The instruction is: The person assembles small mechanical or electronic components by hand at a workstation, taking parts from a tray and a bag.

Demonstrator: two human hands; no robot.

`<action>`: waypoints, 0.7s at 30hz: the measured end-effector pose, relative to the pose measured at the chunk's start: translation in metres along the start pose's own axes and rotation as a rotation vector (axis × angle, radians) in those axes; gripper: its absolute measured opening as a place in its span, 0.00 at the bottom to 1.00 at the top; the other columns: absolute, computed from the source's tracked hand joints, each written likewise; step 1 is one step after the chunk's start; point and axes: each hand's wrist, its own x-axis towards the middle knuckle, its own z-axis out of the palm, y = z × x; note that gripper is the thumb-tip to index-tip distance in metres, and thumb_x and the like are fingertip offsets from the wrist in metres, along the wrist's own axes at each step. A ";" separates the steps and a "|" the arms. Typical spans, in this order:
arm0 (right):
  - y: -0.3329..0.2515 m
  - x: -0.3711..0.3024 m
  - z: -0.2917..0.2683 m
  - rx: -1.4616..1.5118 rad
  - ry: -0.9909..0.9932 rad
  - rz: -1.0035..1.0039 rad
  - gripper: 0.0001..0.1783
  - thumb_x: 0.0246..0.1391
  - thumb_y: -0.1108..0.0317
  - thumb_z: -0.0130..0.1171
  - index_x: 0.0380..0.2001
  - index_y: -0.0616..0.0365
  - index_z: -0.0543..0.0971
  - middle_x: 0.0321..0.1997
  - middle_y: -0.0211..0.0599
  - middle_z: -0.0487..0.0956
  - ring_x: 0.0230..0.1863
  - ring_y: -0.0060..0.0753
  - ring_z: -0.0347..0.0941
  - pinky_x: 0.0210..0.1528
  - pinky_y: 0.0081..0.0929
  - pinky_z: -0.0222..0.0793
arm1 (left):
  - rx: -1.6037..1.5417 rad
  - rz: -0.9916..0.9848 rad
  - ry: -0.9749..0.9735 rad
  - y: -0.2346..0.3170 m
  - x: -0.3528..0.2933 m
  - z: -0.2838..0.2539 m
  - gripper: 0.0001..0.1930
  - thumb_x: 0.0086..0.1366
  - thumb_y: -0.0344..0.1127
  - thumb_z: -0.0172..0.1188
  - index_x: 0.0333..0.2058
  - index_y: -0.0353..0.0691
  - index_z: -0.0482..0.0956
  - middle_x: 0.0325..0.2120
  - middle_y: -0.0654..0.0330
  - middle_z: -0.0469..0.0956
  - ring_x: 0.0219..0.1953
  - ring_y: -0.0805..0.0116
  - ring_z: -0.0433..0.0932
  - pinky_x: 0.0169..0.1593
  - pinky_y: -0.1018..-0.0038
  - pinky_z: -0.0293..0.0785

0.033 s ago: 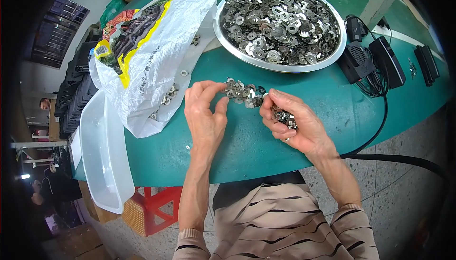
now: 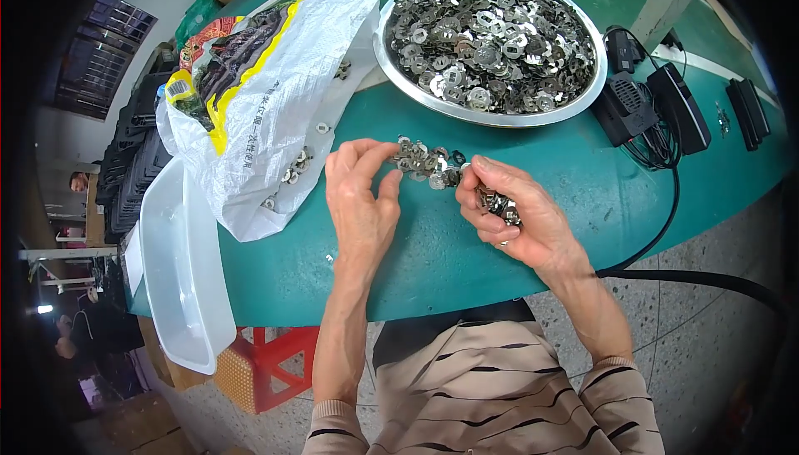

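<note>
A small pile of flat, shiny metal discs with cut-outs point(image 2: 426, 161) lies on the green table between my hands. My left hand point(image 2: 359, 197) is at the pile's left side, its index fingertip touching the pieces. Its thumb and index finger are apart, with nothing visible between them. My right hand point(image 2: 516, 212) is closed around a handful of similar metal pieces point(image 2: 498, 205), which show between its curled fingers. Its thumb and index finger meet the right end of the pile. Beyond the pile, a round steel basin point(image 2: 491, 120) is heaped with many more such pieces.
A white woven bag point(image 2: 275, 114) lies at the left with several loose discs on it. An empty white plastic tub point(image 2: 185, 272) overhangs the table's left edge. Black adapters point(image 2: 626, 110) and cables are at the right. A red stool point(image 2: 279, 368) stands below. A person appears far left.
My left hand has shifted very slightly to the right. My right hand and the pile look the same.
</note>
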 end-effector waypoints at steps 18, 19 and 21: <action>0.003 0.001 0.003 -0.128 0.030 -0.002 0.13 0.57 0.62 0.54 0.33 0.64 0.75 0.23 0.29 0.69 0.15 0.11 0.53 0.11 0.09 0.41 | -0.559 -0.083 -0.086 0.010 0.000 -0.011 0.07 0.50 0.18 0.60 0.28 0.33 0.80 0.29 0.58 0.77 0.32 0.71 0.75 0.36 0.79 0.70; 0.004 0.001 0.004 -0.182 0.034 -0.007 0.13 0.57 0.62 0.54 0.34 0.64 0.75 0.23 0.29 0.69 0.14 0.11 0.53 0.11 0.09 0.40 | -0.559 -0.082 -0.087 0.011 -0.001 -0.011 0.07 0.50 0.18 0.60 0.28 0.33 0.80 0.29 0.58 0.77 0.32 0.71 0.75 0.36 0.79 0.70; 0.005 0.000 0.006 -0.236 0.039 -0.013 0.13 0.57 0.62 0.54 0.34 0.64 0.75 0.23 0.29 0.69 0.14 0.11 0.53 0.12 0.09 0.40 | -0.699 -0.079 -0.132 0.014 -0.003 -0.009 0.07 0.49 0.17 0.60 0.28 0.32 0.80 0.28 0.59 0.78 0.32 0.72 0.75 0.37 0.79 0.70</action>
